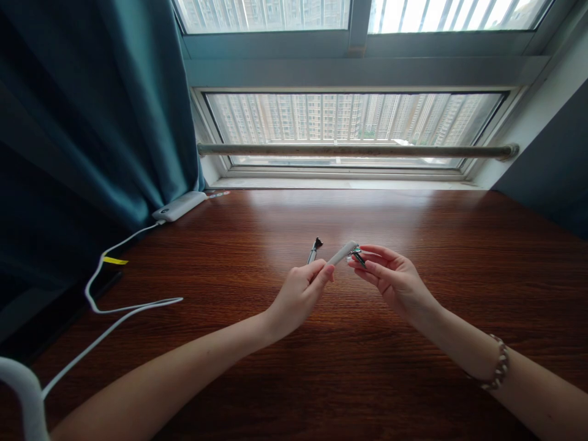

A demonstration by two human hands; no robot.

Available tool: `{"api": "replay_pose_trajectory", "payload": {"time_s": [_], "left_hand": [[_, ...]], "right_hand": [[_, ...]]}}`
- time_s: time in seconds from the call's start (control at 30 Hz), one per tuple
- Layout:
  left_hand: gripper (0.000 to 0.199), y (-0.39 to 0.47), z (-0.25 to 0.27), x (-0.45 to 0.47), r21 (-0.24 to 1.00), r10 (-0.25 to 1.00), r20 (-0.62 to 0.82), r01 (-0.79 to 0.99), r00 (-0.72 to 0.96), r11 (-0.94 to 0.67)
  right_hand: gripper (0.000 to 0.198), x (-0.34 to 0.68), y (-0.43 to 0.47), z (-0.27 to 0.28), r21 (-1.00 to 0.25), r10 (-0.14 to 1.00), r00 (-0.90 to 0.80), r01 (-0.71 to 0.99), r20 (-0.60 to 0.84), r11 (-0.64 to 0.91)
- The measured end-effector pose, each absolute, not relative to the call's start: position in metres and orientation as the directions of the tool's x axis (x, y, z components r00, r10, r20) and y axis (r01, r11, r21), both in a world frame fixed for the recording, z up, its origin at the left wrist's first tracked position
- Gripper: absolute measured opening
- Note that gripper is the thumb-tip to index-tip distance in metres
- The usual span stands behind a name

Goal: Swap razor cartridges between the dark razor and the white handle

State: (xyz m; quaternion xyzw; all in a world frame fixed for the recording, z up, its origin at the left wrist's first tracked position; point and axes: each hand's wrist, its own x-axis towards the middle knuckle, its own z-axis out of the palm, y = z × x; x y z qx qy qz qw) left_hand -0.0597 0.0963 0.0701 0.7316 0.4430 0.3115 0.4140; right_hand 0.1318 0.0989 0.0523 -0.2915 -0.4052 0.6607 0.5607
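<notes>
Left hand (303, 288): thumb and fingers closed around the lower part of a white handle (343, 252), its upper end slanting up toward the right hand. Right hand (390, 275): grip narrowed, fingertips and thumb pinching a small metal piece (359, 259), shiny with a dark part, at the upper end of the white handle. Whether the two parts are joined cannot be determined. Both hands are over the desk (459, 233), about midway between its left and right edges. A slim silver tool (313, 252) with a black tip shows just beyond the left hand, tip toward the far edge; whether it is held or lies on the desk cannot be told. A braided bracelet (500, 364) is on the right wrist.

At the far left corner of the desk lies a flat white device (180, 207), touching or close against a blue curtain (138, 92). A white cable (147, 306) runs from it along the left edge, bends back in a loop over the desk and bears a yellow tag (115, 261). A white curved tube (28, 392) stands toward the near left corner. Past the far edge, a horizontal rail (358, 150) crosses a window.
</notes>
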Motion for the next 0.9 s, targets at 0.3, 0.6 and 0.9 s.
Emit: {"api": "replay_pose_trajectory", "payload": {"time_s": [0.3, 0.6, 0.9], "left_hand": [[0.037, 0.097, 0.068, -0.058, 0.931, 0.905, 0.023, 0.32, 0.424, -0.174], [0.038, 0.101, 0.064, -0.059, 0.936, 0.909, 0.002, 0.319, 0.418, -0.149], [0.035, 0.107, 0.057, -0.056, 0.991, 0.907, -0.101, 0.122, 0.409, 0.055]], "right_hand": [[0.029, 0.131, 0.097, 0.057, -0.848, 0.978, -0.209, -0.519, 0.01, -0.102], [0.027, 0.137, 0.102, 0.056, -0.855, 0.981, -0.191, -0.503, -0.037, -0.13], [0.026, 0.162, 0.129, 0.043, -0.912, 0.988, 0.005, -0.386, -0.152, -0.139]]}}
